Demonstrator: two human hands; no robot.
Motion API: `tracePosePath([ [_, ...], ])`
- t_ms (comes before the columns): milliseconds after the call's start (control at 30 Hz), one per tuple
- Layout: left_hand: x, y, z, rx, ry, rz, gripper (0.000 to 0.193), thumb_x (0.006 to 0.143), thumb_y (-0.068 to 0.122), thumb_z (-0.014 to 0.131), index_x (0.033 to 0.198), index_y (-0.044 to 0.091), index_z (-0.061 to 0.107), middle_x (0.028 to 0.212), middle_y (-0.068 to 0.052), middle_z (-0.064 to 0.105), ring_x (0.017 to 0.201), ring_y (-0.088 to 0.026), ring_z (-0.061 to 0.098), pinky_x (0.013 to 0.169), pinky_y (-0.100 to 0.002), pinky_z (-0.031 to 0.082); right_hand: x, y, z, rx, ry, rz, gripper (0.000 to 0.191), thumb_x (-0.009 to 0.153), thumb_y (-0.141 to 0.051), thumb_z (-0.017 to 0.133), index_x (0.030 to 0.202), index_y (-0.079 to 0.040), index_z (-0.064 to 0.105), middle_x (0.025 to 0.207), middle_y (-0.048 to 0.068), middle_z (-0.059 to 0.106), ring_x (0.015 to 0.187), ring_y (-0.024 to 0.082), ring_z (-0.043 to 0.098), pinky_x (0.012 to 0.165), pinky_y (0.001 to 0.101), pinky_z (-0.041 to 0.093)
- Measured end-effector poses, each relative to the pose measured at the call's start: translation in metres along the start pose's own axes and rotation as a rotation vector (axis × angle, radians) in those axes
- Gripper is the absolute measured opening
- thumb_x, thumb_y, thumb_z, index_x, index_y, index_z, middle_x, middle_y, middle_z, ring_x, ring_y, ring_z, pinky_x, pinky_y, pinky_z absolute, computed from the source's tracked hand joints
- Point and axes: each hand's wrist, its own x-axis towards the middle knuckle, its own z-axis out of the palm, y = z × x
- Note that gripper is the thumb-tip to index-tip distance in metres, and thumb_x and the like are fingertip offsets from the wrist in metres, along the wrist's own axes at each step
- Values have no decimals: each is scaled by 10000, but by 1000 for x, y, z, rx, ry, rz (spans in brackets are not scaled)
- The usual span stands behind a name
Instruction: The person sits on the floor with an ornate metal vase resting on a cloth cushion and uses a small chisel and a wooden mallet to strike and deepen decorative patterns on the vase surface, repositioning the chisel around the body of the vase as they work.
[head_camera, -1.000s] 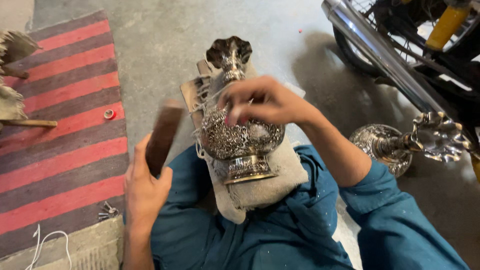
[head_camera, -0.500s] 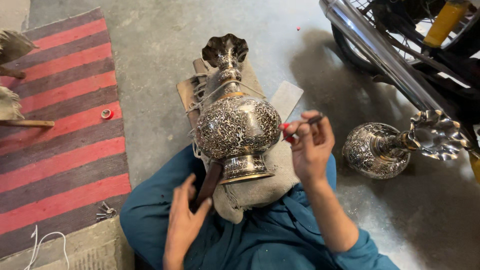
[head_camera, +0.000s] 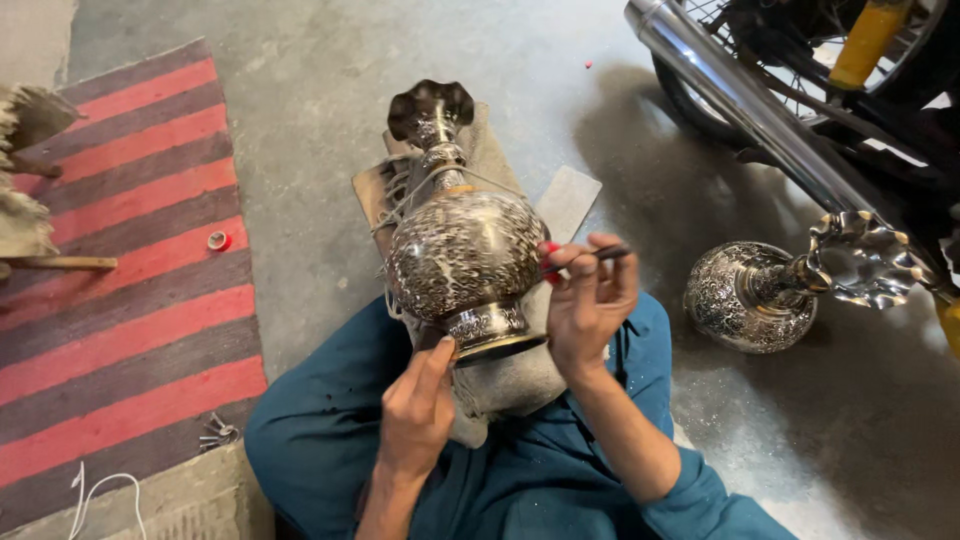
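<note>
An engraved silver vase (head_camera: 465, 255) with a scalloped mouth lies tilted on a grey cushion (head_camera: 515, 385) across my lap. My right hand (head_camera: 590, 300) pinches a thin dark tool (head_camera: 610, 252) whose red-tipped end touches the vase's right side. My left hand (head_camera: 415, 410) sits just below the vase's foot, closed around a dark wooden stick (head_camera: 428, 338) that is mostly hidden under the base. I sit on the concrete floor in blue-green clothes.
A second engraved vase (head_camera: 750, 295) lies on the floor to the right, next to a motorcycle's chrome exhaust pipe (head_camera: 740, 100) and wheel. A red and grey striped mat (head_camera: 110, 250) lies left, with a small red ring (head_camera: 217, 240), keys (head_camera: 218, 432) and wooden pieces (head_camera: 30, 200).
My left hand lowered the wooden stick from beside the vase to under its foot. My right hand left the top of the vase and now holds the thin tool at its right side.
</note>
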Motion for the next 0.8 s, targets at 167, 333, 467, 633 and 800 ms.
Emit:
tracePosePath([
  [167,-10,1,21,-85,70,-65,430,899,-126,624,1300,27,588,1000,-173,684,846,-372,699,721,-428,565,13,-10,-1,-70,-136,68,234,1108,-119,619,1311,-27,546,1049,155,717,1042,268,726,986,419,615],
  [333,-6,6,21,39,38,-20,535,818,-138,587,1337,-5,584,978,-178,660,827,-382,678,728,-454,562,18,-15,-4,-48,-141,101,254,1110,-134,628,1329,-41,538,1052,140,713,1023,261,727,937,379,610],
  [467,1,14,14,136,13,18,559,775,-120,610,1323,-14,593,1003,-176,662,830,-372,672,725,-452,561,18,-13,-7,-14,-51,74,265,1106,-138,632,1337,-51,536,1065,132,715,1032,260,726,911,366,605],
  [633,12,27,2,156,-5,-4,473,825,-60,665,1290,18,639,995,-132,669,853,-330,686,745,-435,564,24,-12,-3,-4,67,93,261,1095,-127,633,1325,-54,534,1072,140,720,1052,268,728,954,390,616],
  [800,-6,23,-24,199,-3,-107,385,911,120,736,1279,76,633,1105,-127,691,984,-323,675,846,-413,556,45,-40,7,-137,-109,203,195,1081,-83,637,1253,-36,559,1143,104,729,1065,260,748,944,381,643],
])
